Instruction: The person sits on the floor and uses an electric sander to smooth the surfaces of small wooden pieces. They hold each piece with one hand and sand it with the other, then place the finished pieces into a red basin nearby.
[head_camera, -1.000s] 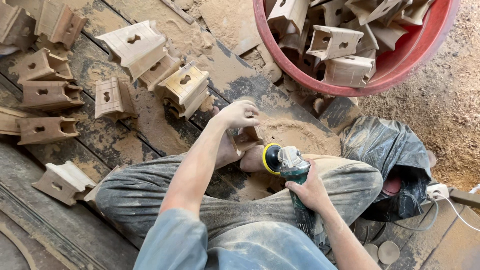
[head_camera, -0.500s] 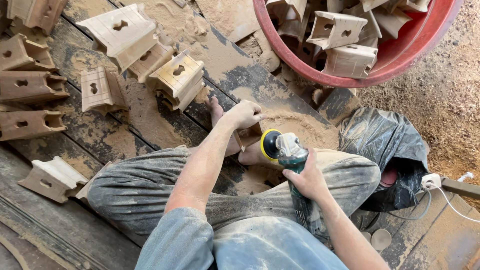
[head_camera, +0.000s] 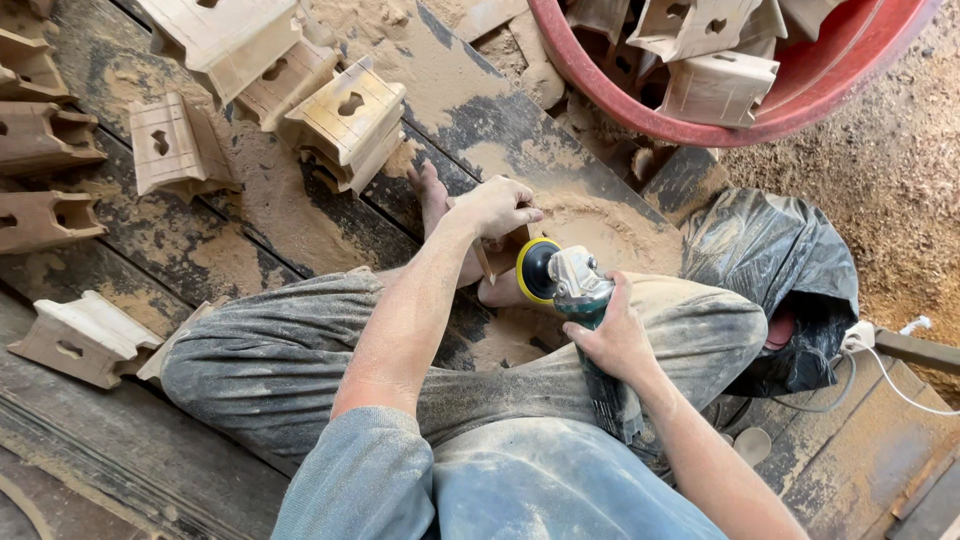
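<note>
My left hand (head_camera: 494, 208) grips a small carved wooden block (head_camera: 500, 252) held down by my bare feet, mostly hidden under the fingers. My right hand (head_camera: 612, 338) is wrapped around the body of a green angle grinder (head_camera: 578, 291). Its yellow-rimmed sanding disc (head_camera: 534, 270) sits right against the block's side. I sit cross-legged in dusty grey trousers on dark wooden planks (head_camera: 200, 250).
A red tub (head_camera: 640, 105) of similar wooden blocks stands at the upper right. Several finished blocks (head_camera: 345, 120) lie scattered on the planks to the left. A black plastic bag (head_camera: 770, 270) sits at my right knee, with a white cable (head_camera: 890, 385) beyond. Sawdust covers the ground.
The view has shifted, so everything sits lower-left in frame. My left hand turned the block and the grinder's disc closed in against it.
</note>
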